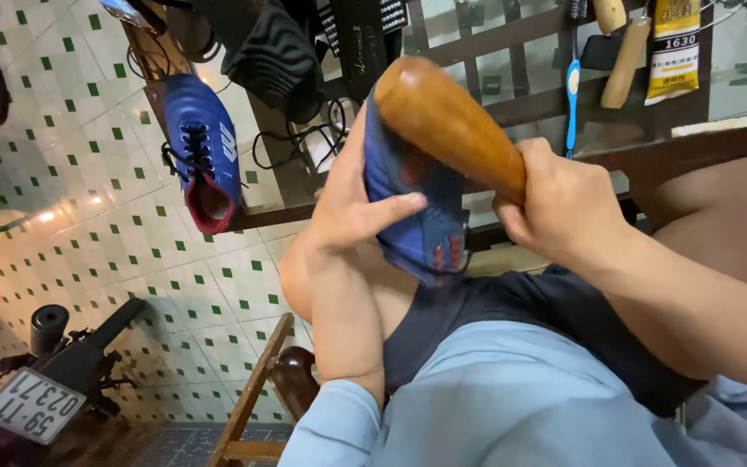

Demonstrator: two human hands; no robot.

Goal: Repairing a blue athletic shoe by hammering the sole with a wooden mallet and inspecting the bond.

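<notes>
Your left hand [352, 212] clasps the blue synthetic football shoe [412, 216], fingers laid flat across its smooth upper and the thumb hidden behind it. Your right hand [559, 203] is wrapped tight round the narrow end of a polished, rounded brown wooden club [447, 121], whose thick, glossy head rises beyond your left fingertips and lies against the shoe. The shoe sits between your two hands, its red-marked end pointing down toward your dark shorts [555, 320].

Just past your knuckles runs the edge of a dark wooden slatted rack [512, 39], so room beyond the club head is tight; toward your left forearm there is open white tiled floor with small green squares [88, 199].

Well beyond your left fingers a matching blue shoe with black laces and a red lining [205, 147] leans on the rack. Above your right fingers hang a blue toothbrush [572, 95], a pale wooden handle [628, 56] and a yellow packet [674, 52].
</notes>
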